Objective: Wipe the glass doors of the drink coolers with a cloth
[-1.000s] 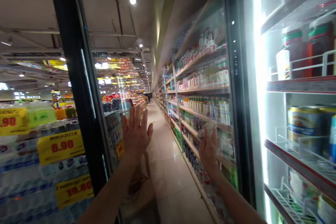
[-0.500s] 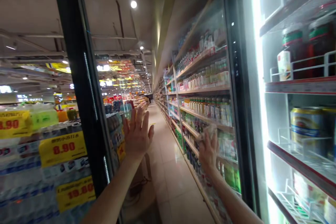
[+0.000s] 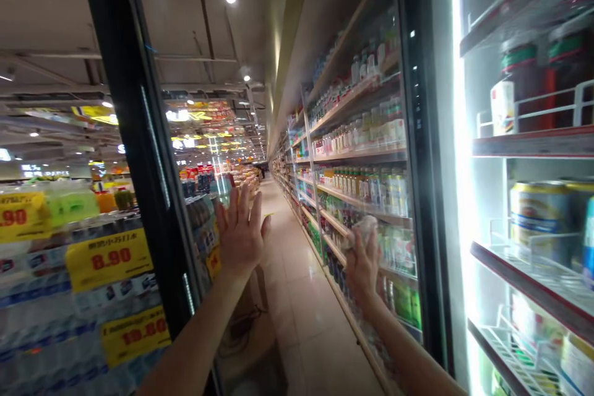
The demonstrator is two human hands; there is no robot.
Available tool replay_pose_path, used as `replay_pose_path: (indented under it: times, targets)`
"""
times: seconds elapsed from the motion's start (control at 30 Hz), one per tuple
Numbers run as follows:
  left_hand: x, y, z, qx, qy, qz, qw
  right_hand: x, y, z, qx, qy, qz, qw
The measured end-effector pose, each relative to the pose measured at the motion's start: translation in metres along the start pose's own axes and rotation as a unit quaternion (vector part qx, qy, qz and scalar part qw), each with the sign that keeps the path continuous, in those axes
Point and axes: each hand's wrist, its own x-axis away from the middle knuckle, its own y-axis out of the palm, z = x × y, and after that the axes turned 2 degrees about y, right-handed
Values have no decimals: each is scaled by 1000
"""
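My left hand (image 3: 241,232) is open, with its fingers spread and its palm flat against the glass door (image 3: 297,74) of a cooler. My right hand (image 3: 362,266) is further right on the same pane, closed on a pale crumpled cloth (image 3: 365,228) that it presses to the glass. The door stands swung out between its two black frame bars (image 3: 134,136). The shop aisle and its shelves show through the pane.
The lit cooler interior is at the right, with wire shelves (image 3: 529,260) holding cans (image 3: 538,210) and dark jars (image 3: 524,83). Stacked bottled-water packs with yellow price signs (image 3: 109,260) stand at the left. A long tiled aisle (image 3: 297,284) runs ahead beside drink shelves (image 3: 362,154).
My right hand and the cloth have shifted slightly left on the glass. My left hand stays flat in the same spot.
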Motion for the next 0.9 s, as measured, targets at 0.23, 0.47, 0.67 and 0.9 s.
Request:
replay_pose_path:
  times: [0.23,0.47,0.67,0.9]
  targets:
    - [50,-11,25,-2,36,-46,998,21,-3,-30,-21,-213,-76,974]
    - [75,-14,37,-4,38,-46,998,-5,-9,13,41,-18,3,999]
    - [72,-11,32,7,34,-44,998,10,-5,-23,-15,-233,-82,969]
    - [75,-8,33,23,21,-42,999,-32,0,-3,21,-57,20,998]
